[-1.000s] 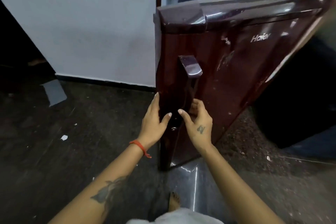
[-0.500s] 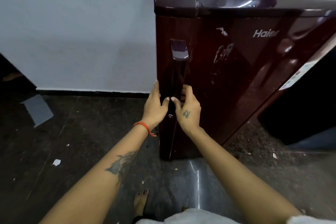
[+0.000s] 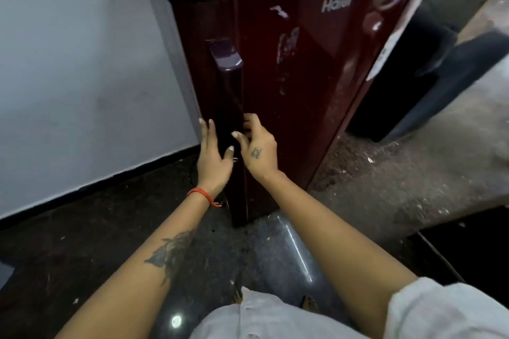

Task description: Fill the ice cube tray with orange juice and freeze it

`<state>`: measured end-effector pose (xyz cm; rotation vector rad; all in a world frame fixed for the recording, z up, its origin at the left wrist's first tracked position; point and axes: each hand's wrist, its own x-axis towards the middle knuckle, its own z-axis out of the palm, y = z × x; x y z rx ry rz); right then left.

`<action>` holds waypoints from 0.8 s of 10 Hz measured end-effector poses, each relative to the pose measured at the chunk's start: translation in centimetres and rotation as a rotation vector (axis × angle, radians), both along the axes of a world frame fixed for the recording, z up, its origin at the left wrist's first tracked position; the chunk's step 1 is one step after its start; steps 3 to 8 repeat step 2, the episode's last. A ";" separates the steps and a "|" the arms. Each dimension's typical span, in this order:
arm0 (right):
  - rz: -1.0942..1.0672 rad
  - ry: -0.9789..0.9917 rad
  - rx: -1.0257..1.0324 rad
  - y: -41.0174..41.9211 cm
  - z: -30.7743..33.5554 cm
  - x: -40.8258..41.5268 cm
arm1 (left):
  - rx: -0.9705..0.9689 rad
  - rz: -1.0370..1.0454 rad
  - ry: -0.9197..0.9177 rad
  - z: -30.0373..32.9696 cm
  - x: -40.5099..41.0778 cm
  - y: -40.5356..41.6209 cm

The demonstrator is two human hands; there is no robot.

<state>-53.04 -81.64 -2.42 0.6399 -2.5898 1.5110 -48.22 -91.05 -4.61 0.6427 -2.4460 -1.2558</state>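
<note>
A dark red fridge [image 3: 308, 69] stands in front of me with its door closed against the body. A long dark handle [image 3: 228, 96] runs down the door's left edge. My left hand [image 3: 213, 158] lies flat against the left side of the handle, fingers apart. My right hand [image 3: 257, 150] rests on the handle's right side, fingers curled loosely around its edge. The ice cube tray and the orange juice are not in view.
A pale wall [image 3: 82, 77] with a black skirting runs along the left. A dark bin-like object [image 3: 413, 85] stands right of the fridge beside a grey stone ledge [image 3: 440, 168]. The dark floor [image 3: 82, 250] carries small scraps.
The fridge door swung from partly open to closed, with both hands pressing at the handle. My view shifted closer and tilted.
</note>
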 end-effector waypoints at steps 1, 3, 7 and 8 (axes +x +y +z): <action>0.003 -0.096 0.073 1.6 -1.7 1.2 | 0.043 0.086 0.058 -1.4 1.3 0.7; 0.003 -0.326 0.250 6.1 -5.4 4.2 | 0.074 0.106 -0.105 -3.6 3.6 2.6; 0.003 -0.326 0.250 6.1 -5.4 4.2 | 0.074 0.106 -0.105 -3.6 3.6 2.6; 0.003 -0.326 0.250 6.1 -5.4 4.2 | 0.074 0.106 -0.105 -3.6 3.6 2.6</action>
